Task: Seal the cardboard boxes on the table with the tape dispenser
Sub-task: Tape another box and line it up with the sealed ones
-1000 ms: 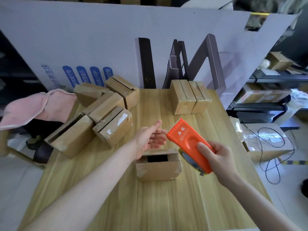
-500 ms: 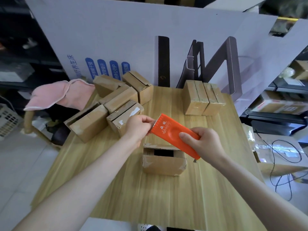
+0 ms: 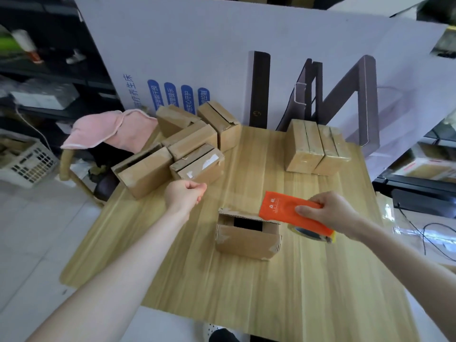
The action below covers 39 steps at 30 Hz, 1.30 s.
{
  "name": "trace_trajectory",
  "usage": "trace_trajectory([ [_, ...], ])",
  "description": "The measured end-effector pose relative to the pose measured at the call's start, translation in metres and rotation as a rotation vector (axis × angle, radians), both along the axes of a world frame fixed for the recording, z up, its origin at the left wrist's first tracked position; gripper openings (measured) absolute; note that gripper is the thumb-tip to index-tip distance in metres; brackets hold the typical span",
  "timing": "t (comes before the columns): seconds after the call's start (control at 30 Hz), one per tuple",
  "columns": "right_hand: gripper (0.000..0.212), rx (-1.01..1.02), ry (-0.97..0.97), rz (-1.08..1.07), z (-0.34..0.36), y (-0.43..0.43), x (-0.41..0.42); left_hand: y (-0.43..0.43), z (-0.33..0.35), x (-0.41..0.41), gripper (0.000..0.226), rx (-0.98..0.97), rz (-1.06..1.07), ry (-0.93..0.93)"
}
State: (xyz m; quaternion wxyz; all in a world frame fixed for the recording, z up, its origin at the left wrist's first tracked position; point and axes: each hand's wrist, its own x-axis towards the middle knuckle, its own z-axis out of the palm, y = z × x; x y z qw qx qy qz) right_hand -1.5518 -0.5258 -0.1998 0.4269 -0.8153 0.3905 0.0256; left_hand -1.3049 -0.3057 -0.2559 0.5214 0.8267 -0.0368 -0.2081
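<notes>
Box (image 3: pixel 246 236): top gaping, unsealed, mid-worktop (image 3: pixel 246 292).
Dispenser (image 3: pixel 288 210): above the box's right rear corner, long axis across the box.
Right hand (image 3: pixel 330 213): grips dispenser, nearer the box.
Left hand (image 3: pixel 183 195): left of box, apart, fingers curled; nothing visible in it.

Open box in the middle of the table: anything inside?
The open box shows only a dark gap between its flaps; no contents visible in the shadow. The orange tape dispenser, gripped by the right hand, overlaps the box's far right corner.
</notes>
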Motion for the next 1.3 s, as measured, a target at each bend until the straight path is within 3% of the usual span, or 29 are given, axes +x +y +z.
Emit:
trace_trajectory([
  [0.17, 0.038, 0.009, 0.154, 0.141, -0.034, -0.012, 0.029, 0.013, -0.015, -0.002, 0.025, 0.044, 0.041, -0.025],
  [0.47, 0.037, -0.227, 0.361, 0.289, -0.079, -0.008, 0.028, 0.021, -0.057, -0.034, 0.017, 0.169, -0.009, -0.055],
  [0.73, 0.038, -0.169, 0.318, 0.147, -0.087, -0.003, 0.015, 0.012, -0.087, -0.032, 0.018, 0.113, 0.094, 0.011],
  [1.3, 0.037, -0.178, 0.359, 0.127, -0.087, 0.0, 0.02, -0.002, -0.136, -0.037, 0.008, -0.01, 0.179, 0.338],
])
